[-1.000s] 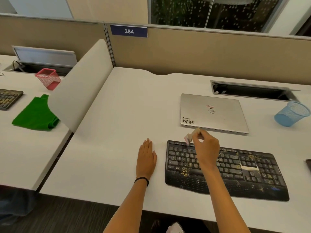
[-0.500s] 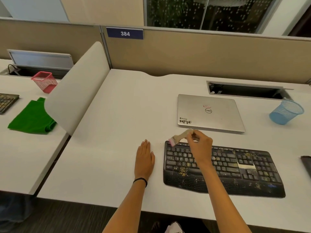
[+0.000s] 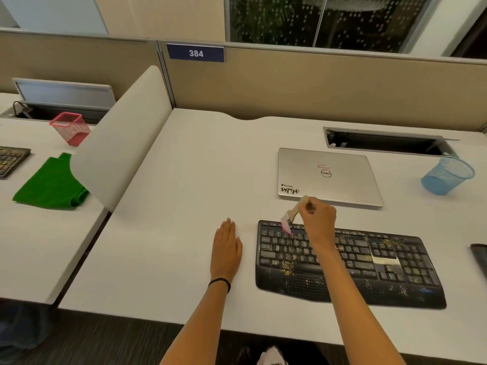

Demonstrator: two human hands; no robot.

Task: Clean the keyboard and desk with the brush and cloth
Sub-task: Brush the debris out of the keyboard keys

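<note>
A black keyboard [image 3: 390, 270] speckled with yellowish crumbs lies on the white desk [image 3: 184, 206] in front of me. My right hand [image 3: 319, 219] grips a small brush [image 3: 291, 216] with a wooden handle and pink bristles. The bristles touch the keyboard's upper left rows. My left hand [image 3: 226, 248] lies flat on the desk, palm down, just left of the keyboard. A green cloth [image 3: 50, 183] lies on the neighbouring desk at the far left, beyond a curved divider.
A closed silver laptop [image 3: 329, 175] sits behind the keyboard. A blue mesh cup [image 3: 446, 176] stands at the right, a pink mesh cup [image 3: 71, 127] on the left desk. A cable slot [image 3: 387, 140] opens near the back. A dark object [image 3: 481, 259] pokes in at the right edge.
My right hand tipped the brush down, from raised above the keyboard's top edge to bristles touching the upper left keys. The left hand stayed flat.
</note>
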